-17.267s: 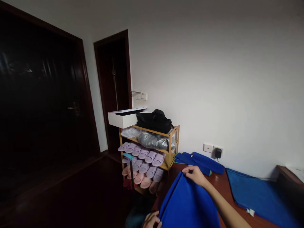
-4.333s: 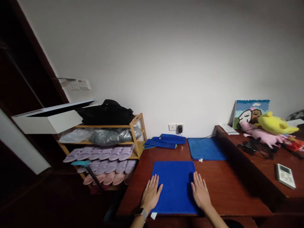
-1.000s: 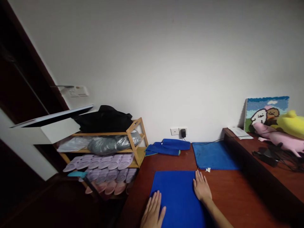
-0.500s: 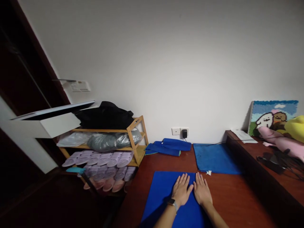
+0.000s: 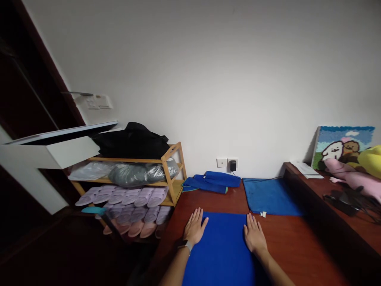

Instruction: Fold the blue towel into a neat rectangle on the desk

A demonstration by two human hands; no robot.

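Jutting past the left end of the rack point(image 5: 168, 180), a white box point(image 5: 73, 151) sits beside a black bag point(image 5: 133, 143), with lilac and pink slippers point(image 5: 131, 197) below. My left hand point(image 5: 194, 228), a watch point(image 5: 186, 245) on its wrist, lies palm down along the left edge of the blue cloth point(image 5: 222, 250), fingers straight, thumb spread wide. Behind, by the wall point(image 5: 253, 99), lies a folded bundle point(image 5: 210, 182). The cloth lies flat on the desk point(image 5: 288, 238), its near end out of view. My right hand point(image 5: 255, 234) is flattened along its right edge, fingers straight, thumb out. Past it lies a paler cloth point(image 5: 269, 198); farther right, a pink plush point(image 5: 351, 176) sits before a picture point(image 5: 333, 147).
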